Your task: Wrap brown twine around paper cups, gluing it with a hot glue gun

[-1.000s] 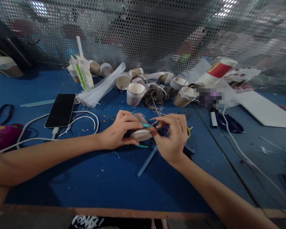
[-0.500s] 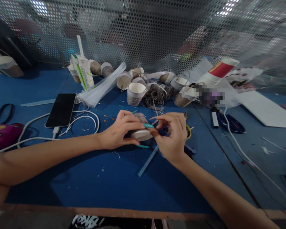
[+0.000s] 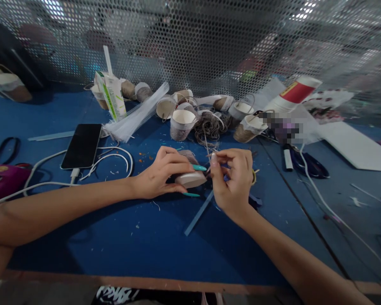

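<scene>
My left hand is closed around a small paper cup, which lies tilted with its pale end toward me. Grey-brown twine covers part of the cup's side. Just right of the cup, my right hand pinches thumb and forefinger together on a thin strand of twine. That strand leads back to a tangled heap of grey twine behind the hands. What the other right fingers touch is hidden. Under the right hand lies a pale blue strip.
Several twine-wrapped cups stand and lie along the perforated metal screen. At left are a phone with a white cable, a drink carton and white strips. Scissors and a white board lie right.
My right hand has shifted slightly right, away from the cup, and its thumb has turned up to meet the forefinger. My left hand holds the cup almost unchanged.
</scene>
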A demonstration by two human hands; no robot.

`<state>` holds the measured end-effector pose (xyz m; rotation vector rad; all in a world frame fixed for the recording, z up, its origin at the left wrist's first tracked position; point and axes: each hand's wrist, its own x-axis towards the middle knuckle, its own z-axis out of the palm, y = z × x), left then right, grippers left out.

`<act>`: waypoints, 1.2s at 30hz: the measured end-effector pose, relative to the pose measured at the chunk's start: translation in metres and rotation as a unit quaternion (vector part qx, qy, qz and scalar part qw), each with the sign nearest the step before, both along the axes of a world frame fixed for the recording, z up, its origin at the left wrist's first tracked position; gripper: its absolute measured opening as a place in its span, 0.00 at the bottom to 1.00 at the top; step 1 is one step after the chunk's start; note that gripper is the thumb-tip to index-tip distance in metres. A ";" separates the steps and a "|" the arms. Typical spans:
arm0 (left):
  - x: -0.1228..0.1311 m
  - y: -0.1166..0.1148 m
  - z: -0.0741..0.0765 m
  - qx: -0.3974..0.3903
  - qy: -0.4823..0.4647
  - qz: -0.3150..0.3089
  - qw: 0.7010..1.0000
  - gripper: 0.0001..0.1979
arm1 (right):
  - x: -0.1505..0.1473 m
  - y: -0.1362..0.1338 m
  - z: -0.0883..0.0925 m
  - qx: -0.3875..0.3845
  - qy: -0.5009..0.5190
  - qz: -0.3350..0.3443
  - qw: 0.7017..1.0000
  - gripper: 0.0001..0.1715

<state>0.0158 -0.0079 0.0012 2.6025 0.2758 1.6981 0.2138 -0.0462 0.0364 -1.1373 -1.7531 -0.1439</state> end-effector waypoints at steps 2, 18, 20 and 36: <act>0.000 -0.001 0.001 -0.007 0.017 0.008 1.000 0.24 | 0.001 0.000 0.000 0.005 -0.012 0.000 1.000 0.04; -0.001 -0.002 0.001 -0.008 0.028 0.028 0.999 0.26 | 0.010 0.012 -0.005 -0.012 0.028 -0.026 0.999 0.10; -0.001 -0.002 0.002 -0.011 0.023 0.024 0.999 0.25 | 0.017 0.020 -0.008 0.015 0.029 -0.064 0.997 0.13; -0.011 -0.005 -0.001 -0.274 0.103 0.039 0.955 0.52 | 0.033 0.007 -0.004 0.072 0.064 0.095 0.991 0.11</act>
